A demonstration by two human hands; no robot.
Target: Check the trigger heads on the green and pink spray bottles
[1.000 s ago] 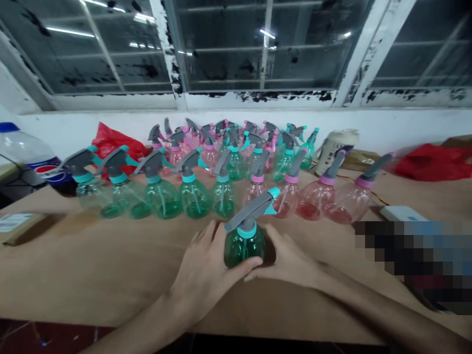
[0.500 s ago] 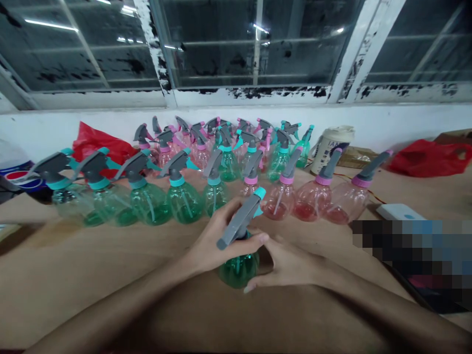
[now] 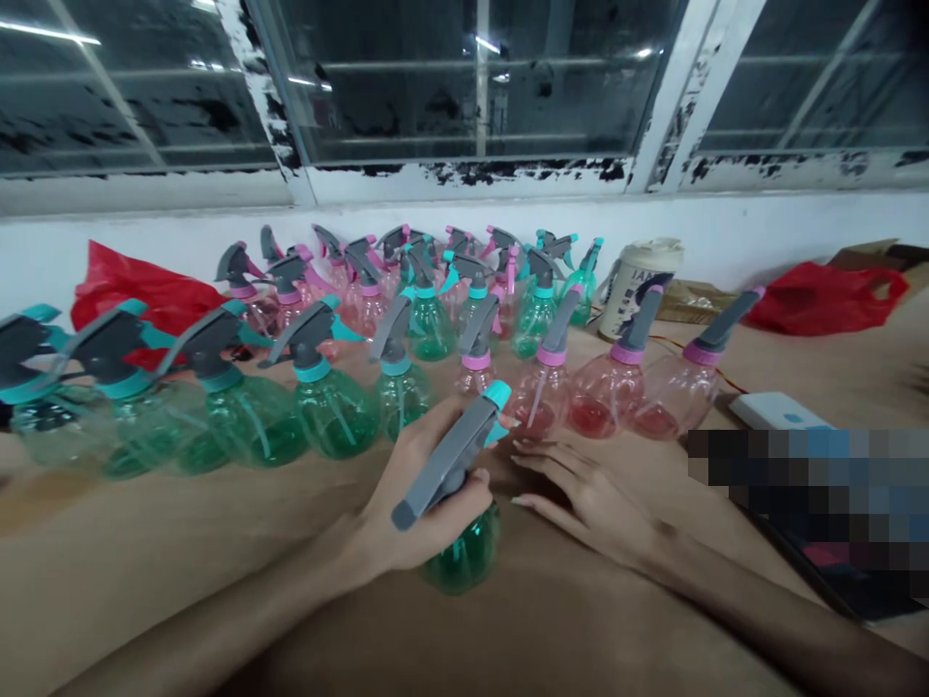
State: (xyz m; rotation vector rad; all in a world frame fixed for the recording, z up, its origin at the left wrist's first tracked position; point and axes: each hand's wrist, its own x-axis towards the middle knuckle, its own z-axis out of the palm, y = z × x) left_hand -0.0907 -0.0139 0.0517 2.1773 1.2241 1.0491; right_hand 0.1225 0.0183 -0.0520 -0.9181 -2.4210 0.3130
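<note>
My left hand (image 3: 425, 489) is wrapped round the neck of a green spray bottle (image 3: 468, 557), just under its grey and turquoise trigger head. The bottle is near the front of the table, its nozzle pointing away from me; the collar is hidden by my fingers. To the right of it, my right hand (image 3: 591, 494) rests low over the tabletop, fingers apart and nothing in them. Beyond my hands runs a row of spray bottles: green ones (image 3: 338, 411) with turquoise collars on the left, pink ones (image 3: 602, 402) with pink collars on the right.
Behind the row stand more pink and green spray bottles (image 3: 431, 319) against the wall. Red plastic bags (image 3: 149, 300) lie at the left and right. A paper cup (image 3: 639, 286), a white box (image 3: 780, 411) and a blurred-out dark object (image 3: 820, 532) are on the right.
My right hand has let go of the green spray bottle and moved right, its fingers spreading. My left hand still grips the bottle. The view has shifted slightly.
</note>
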